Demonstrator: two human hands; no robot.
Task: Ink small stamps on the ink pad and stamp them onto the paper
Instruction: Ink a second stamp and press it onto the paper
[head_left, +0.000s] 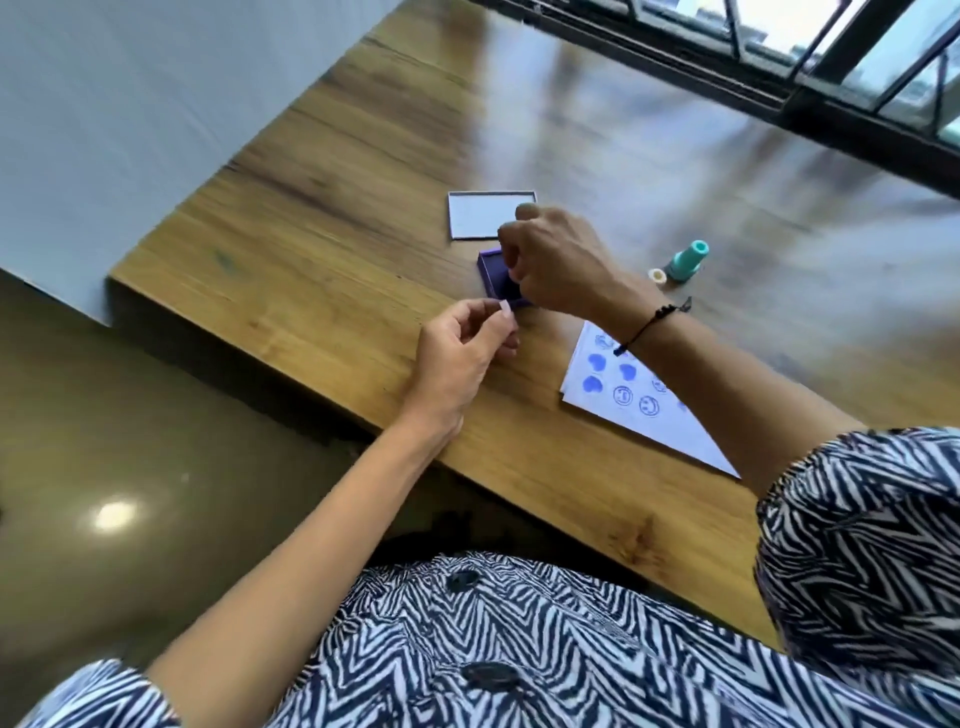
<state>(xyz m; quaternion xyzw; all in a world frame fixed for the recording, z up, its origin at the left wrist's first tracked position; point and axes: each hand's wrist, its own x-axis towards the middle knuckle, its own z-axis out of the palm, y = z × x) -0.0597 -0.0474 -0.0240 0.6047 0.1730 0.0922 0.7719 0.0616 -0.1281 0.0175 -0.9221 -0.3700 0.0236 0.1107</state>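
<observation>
Purple ink pad (496, 278) is sitting beside the stamped paper (639, 400), right hand (558, 260) closing over it on an unseen stamp, left hand (457, 353) pinching a small, light, rigid cap (505, 307) by its sides.

A home room (likely): wooden table (322, 218), balcony window (831, 57).

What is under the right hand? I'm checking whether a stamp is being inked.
The purple ink pad lies under the right hand, its near-left part showing. The hand covers the rest, and any stamp in its closed fingers is hidden.
</observation>
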